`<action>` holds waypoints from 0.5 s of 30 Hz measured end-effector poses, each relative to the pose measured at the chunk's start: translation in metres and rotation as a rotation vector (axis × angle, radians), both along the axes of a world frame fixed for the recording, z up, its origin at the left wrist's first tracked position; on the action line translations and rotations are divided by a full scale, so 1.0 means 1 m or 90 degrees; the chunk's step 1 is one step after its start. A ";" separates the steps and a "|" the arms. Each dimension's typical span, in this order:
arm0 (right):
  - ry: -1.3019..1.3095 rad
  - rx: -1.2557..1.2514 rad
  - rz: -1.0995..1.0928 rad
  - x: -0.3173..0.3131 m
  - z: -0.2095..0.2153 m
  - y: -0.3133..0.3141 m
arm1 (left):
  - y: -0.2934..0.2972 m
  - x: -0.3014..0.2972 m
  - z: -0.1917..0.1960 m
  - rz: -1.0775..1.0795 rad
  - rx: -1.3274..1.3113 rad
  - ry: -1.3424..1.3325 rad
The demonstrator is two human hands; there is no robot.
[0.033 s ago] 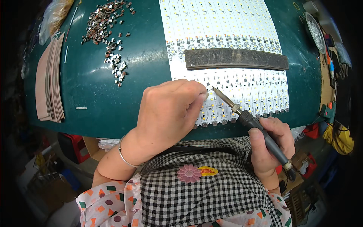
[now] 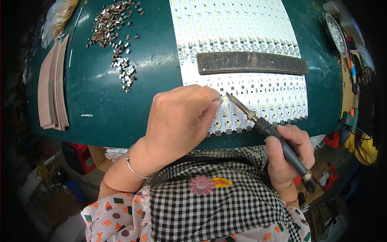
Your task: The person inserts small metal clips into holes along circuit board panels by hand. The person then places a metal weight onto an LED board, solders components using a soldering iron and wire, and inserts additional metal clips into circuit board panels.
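My right hand [image 2: 277,159] is wrapped round the dark handle of a soldering iron [image 2: 263,126], which points up and to the left. Its metal tip is over a sheet of white LED circuit boards [image 2: 278,94] joined side by side. My left hand [image 2: 177,119] is closed in a pinch, and a short end of thin wire, like solder wire [image 2: 223,96], sticks out from its fingertips. The wire's end and the iron's tip meet, or nearly meet, near a row of small black parts. A long dark bar [image 2: 252,63] lies across the boards, beyond both hands.
Small metal-and-brown connectors [image 2: 111,26] lie heaped at the far left of the green table [image 2: 105,109]. A stack of pinkish strips [image 2: 53,86] stands at the left edge. To the right are a round dish [image 2: 336,35] and a green-and-orange tool [image 2: 350,119].
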State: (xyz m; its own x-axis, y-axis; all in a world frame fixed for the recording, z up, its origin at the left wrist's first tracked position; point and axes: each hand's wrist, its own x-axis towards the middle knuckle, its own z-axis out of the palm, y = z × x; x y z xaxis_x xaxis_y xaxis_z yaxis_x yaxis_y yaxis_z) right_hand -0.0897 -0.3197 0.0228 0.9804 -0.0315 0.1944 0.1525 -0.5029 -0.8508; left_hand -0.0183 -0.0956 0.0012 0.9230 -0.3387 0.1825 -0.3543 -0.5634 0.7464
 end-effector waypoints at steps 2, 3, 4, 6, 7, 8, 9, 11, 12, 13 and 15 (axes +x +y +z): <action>0.005 0.016 -0.007 -0.001 -0.001 0.001 | 0.001 -0.001 0.001 -0.005 0.001 0.006; 0.004 0.063 -0.020 0.000 -0.003 0.001 | 0.002 -0.001 0.001 0.001 0.003 -0.002; 0.022 0.042 -0.021 0.000 -0.005 0.000 | 0.004 -0.001 0.002 0.012 0.014 -0.001; -0.064 0.148 -0.198 0.004 -0.011 -0.003 | 0.008 -0.001 0.003 0.038 -0.021 0.033; -0.024 0.230 -0.220 0.004 -0.007 -0.009 | 0.010 -0.001 0.003 0.069 -0.047 0.074; -0.074 0.224 -0.259 0.011 -0.008 -0.018 | 0.012 0.000 0.004 0.068 -0.048 0.073; -0.120 0.243 -0.266 0.020 -0.007 -0.031 | 0.014 0.001 0.005 0.074 -0.052 0.050; -0.206 0.230 -0.327 0.042 -0.005 -0.061 | 0.016 0.001 0.008 0.078 -0.056 0.024; -0.255 0.204 -0.335 0.055 -0.004 -0.079 | 0.018 0.000 0.011 0.068 -0.027 0.004; -0.299 0.138 -0.369 0.069 -0.003 -0.098 | 0.018 -0.001 0.012 0.072 0.002 -0.005; -0.344 0.026 -0.404 0.099 -0.006 -0.132 | 0.017 -0.002 0.013 0.045 -0.040 -0.011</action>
